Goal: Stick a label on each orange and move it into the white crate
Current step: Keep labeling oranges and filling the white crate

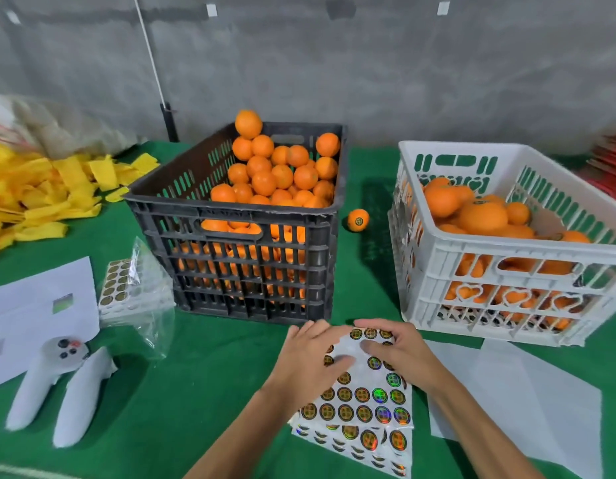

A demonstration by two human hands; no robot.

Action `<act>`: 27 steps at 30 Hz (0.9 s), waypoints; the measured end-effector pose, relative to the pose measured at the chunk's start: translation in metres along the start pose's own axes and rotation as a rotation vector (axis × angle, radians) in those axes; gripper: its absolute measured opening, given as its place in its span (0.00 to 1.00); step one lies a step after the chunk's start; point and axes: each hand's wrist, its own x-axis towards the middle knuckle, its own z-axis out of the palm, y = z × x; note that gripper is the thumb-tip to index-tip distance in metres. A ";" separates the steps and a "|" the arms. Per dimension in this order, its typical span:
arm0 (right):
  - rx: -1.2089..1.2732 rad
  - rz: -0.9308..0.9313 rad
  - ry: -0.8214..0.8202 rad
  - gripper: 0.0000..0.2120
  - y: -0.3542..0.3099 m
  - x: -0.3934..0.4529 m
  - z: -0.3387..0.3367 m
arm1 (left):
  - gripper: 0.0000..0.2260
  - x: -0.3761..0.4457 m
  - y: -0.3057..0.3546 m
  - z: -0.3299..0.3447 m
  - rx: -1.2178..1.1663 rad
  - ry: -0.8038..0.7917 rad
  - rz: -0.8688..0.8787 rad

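A black crate [251,271] heaped with oranges [265,174] stands in the middle of the green table. To its right is the white crate [506,305], partly filled with oranges. One labelled orange [358,220] lies on the cloth between the two crates. In front of me lies a stack of sheets of round holographic labels [365,406]. My left hand [313,354] rests flat on the top sheet's left part. My right hand [392,344] lies on its upper edge, fingers bent over the labels there; whether it pinches one I cannot tell.
More label sheets [118,285] in a clear plastic bag lie left of the black crate. White papers [40,305], two white controllers [57,385] and a pile of yellow foam nets [40,195] fill the left side. White sheets [524,402] lie at the right front.
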 end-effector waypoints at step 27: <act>0.109 -0.058 -0.018 0.20 0.001 -0.001 -0.001 | 0.11 0.017 0.005 0.024 -0.062 0.160 -0.002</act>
